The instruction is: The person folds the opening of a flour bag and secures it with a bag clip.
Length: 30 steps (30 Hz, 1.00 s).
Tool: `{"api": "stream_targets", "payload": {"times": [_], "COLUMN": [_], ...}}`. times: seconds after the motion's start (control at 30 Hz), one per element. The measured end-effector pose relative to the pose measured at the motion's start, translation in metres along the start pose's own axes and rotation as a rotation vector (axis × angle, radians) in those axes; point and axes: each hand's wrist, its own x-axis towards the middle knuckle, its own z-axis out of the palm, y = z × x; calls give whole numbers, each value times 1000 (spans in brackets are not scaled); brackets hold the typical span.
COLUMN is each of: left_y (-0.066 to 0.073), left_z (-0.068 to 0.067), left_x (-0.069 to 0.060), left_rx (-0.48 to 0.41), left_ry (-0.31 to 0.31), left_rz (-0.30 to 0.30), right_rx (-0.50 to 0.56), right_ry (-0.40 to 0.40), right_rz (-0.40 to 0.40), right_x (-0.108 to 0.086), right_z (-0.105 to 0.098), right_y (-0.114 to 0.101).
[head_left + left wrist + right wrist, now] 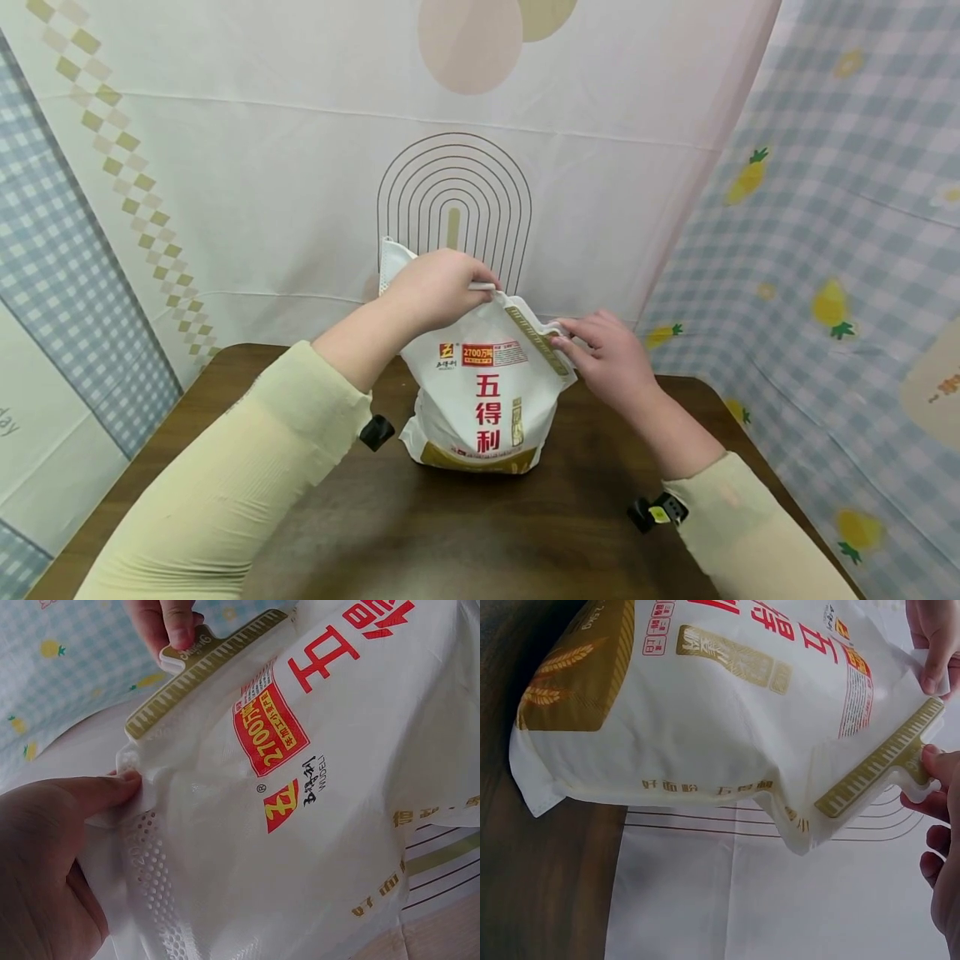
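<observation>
A white bag (442, 400) with red characters and gold bands stands upright on the table, its top folded over. My left hand (438, 287) pinches the folded top edge, the thumb (112, 791) on the near face in the left wrist view. A gold and white bag clip (536, 340) with a ridged bar lies across the right part of the fold. My right hand (611, 358) pinches the tab of this clip, also plain in the right wrist view (885, 761). A perforated strip (154, 877) runs along the bag's top beside my left hand.
The brown wooden table (420, 533) has a white printed cloth (285, 200) hanging behind it. A blue checked cloth (795, 275) with yellow fruit hangs at the right. Dark wrist devices (377, 432) sit at both sleeves.
</observation>
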Motion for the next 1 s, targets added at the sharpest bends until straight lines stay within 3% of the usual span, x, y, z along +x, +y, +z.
{"api": "stream_targets", "payload": {"times": [0.23, 1.0], "left_y": [2, 2], "left_z": [-4, 1], "left_x": [-1, 0], "left_rx": [-7, 13], "left_ry": [1, -1], "left_rz": [-2, -7], "right_rx": [-27, 8], "right_ry": [-10, -66], "right_rz": [-37, 66], "right_x": [7, 5], "right_z": [3, 6], "right_y": [-4, -8]}}
